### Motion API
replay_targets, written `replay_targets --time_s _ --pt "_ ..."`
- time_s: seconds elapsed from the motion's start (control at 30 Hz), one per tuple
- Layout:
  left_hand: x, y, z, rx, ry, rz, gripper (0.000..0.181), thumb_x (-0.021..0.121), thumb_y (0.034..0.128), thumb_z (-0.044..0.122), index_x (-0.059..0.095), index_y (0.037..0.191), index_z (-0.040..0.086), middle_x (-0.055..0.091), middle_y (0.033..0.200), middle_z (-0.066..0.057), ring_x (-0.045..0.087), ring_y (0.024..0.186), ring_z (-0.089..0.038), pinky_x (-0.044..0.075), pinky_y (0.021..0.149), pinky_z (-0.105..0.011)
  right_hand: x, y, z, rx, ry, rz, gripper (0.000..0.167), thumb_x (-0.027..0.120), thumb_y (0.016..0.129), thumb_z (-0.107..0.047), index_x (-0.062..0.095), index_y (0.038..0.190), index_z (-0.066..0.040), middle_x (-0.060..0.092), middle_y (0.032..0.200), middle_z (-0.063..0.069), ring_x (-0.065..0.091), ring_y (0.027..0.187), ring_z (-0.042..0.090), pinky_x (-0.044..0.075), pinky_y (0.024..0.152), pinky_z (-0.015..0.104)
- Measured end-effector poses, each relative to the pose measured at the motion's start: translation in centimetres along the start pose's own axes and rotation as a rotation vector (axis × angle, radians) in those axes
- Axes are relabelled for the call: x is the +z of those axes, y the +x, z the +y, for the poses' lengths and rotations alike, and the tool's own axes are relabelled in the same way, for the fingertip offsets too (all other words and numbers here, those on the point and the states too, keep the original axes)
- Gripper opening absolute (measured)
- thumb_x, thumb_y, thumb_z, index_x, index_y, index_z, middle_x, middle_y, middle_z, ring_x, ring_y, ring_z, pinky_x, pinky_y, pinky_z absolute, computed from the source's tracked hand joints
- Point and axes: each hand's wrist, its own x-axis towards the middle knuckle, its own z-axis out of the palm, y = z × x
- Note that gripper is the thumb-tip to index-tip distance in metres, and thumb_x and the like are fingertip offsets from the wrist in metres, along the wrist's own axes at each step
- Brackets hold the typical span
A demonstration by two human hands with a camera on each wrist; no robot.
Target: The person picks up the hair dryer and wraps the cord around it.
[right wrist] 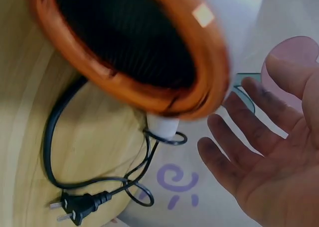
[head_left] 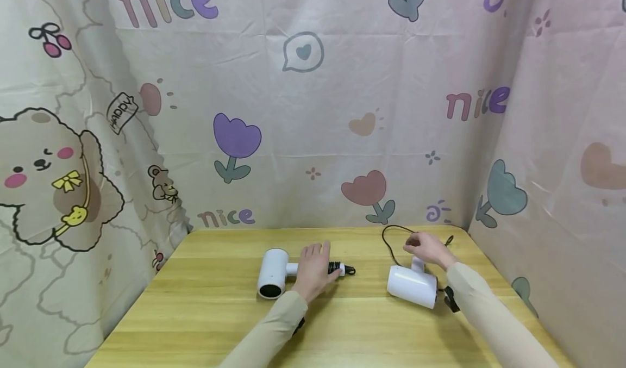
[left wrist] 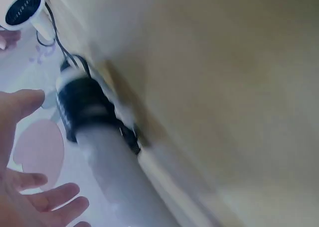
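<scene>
sleeves sit closest to the lens: left sleeve (head_left: 269, 332) entering near 7 o'clock, right sleeve (head_left: 494, 308) between 4 and 5, both reaching toward white hair dryers.

left dryer (head_left: 273, 270): on the table, toward 7 o'clock from frame centre. lies on its side, dark mouth (head_left: 270, 291) facing 6 o'clock, left handle (head_left: 292, 269) out to 3 o'clock. black cord (head_left: 335, 268) wound in coils round that handle, presumably to keep it compact. left hand (head_left: 313, 273) wide, fingers straight, thumb apart, spread over the handle; left wrist view shows nothing between the fingers. contact with it: cannot tell. likely placed there because the handle is slimmer than the barrel.

right dryer (head_left: 412, 287): between 4 and 5 o'clock, also lying down, probably the steadier way for a round barrel. right handle (head_left: 418, 263) points to 12 o'clock, partly hidden by right hand (head_left: 430, 248). that hand is relaxed, fingers slightly bent and apart in the right wrist view, holding nothing seen there. orange rim (right wrist: 214, 62) at one end. second cord (right wrist: 47, 142) loosely looped, plug (right wrist: 82, 207) near the table surface.

outward: wooden table (head_left: 195, 313), then printed curtain (head_left: 303, 118) at 12, 9 and 3 o'clock, perhaps to screen the room.
</scene>
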Motion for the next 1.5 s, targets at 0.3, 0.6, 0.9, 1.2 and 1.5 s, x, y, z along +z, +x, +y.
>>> replay_targets --time_s 0.3,0.6,0.9,1.2,1.5 --pt "-0.5 0.7 3.9 0.104 -0.055 -0.056 0.076 0.073 0.0787 0.058 0.048 0.133 0.010 0.062 0.123 -0.012 0.057 0.118 -0.027 0.046 0.105 -0.044 -0.7 -0.8 2.6 0.016 -0.022 0.005 0.033 0.060 0.095 -0.019 0.065 0.112 0.009 0.068 0.106 0.023 0.065 0.098 0.037 0.054 0.086 0.053" --pt "-0.9 1.5 7.8 0.362 -0.032 -0.217 0.079 0.076 0.0781 0.055 0.046 0.139 0.015 0.062 0.125 -0.006 0.061 0.112 -0.017 0.054 0.095 -0.027 0.2 -1.6 4.9 0.048 -0.069 0.064 0.033 0.059 0.092 -0.014 0.064 0.114 0.010 0.068 0.107 0.026 0.063 0.101 0.044 0.050 0.089 0.059" --pt "-0.8 2.6 12.3 0.427 -0.083 -0.174 0.082 0.083 0.0724 0.048 0.046 0.142 0.028 0.055 0.136 -0.003 0.055 0.123 -0.017 0.051 0.101 -0.035 0.8 -1.7 5.6 0.043 -0.037 0.102 0.028 0.061 0.092 -0.013 0.065 0.109 0.009 0.070 0.098 0.021 0.065 0.092 0.036 0.053 0.083 0.055" --pt "-0.2 2.6 14.8 0.469 0.011 -0.137 0.075 0.082 0.0733 0.050 0.048 0.138 0.032 0.053 0.138 0.007 0.049 0.131 -0.014 0.043 0.110 -0.037 1.2 -1.6 5.6 0.042 -0.023 0.116 0.025 0.063 0.090 -0.014 0.068 0.103 0.007 0.070 0.091 0.018 0.065 0.082 0.029 0.055 0.070 0.041" --pt "-0.1 2.5 16.2 0.444 0.054 -0.194 0.086 0.085 0.0731 0.031 0.039 0.145 0.039 0.052 0.139 0.009 0.050 0.127 -0.012 0.042 0.111 -0.035 1.6 -1.9 5.5 0.057 0.040 0.131 0.026 0.061 0.093 -0.013 0.067 0.105 0.009 0.070 0.093 0.019 0.064 0.079 0.024 0.055 0.067 0.037"
